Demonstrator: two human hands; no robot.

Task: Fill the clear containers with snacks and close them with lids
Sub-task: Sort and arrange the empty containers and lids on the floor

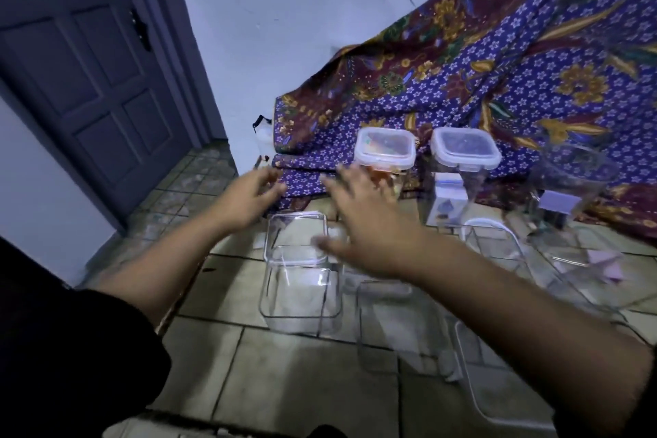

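Two tall clear containers stand at the back with white-rimmed lids on: one (385, 147) holds orange snacks, the other (464, 147) dark ones. An empty clear container (300, 292) stands on the tiled floor in front, with a clear lid (297, 229) behind it. Another empty container (394, 324) stands to its right. My left hand (249, 197) hovers open above the floor, left of the lid. My right hand (362, 220) is spread open over the empty containers, just in front of the orange-filled one. Both hands hold nothing and are blurred.
A purple patterned cloth (497, 64) drapes over the back and right. More clear containers (576, 185) and a lid (497, 384) sit at the right. A grey door (89, 64) is at the left. The floor is beige tile (284, 384).
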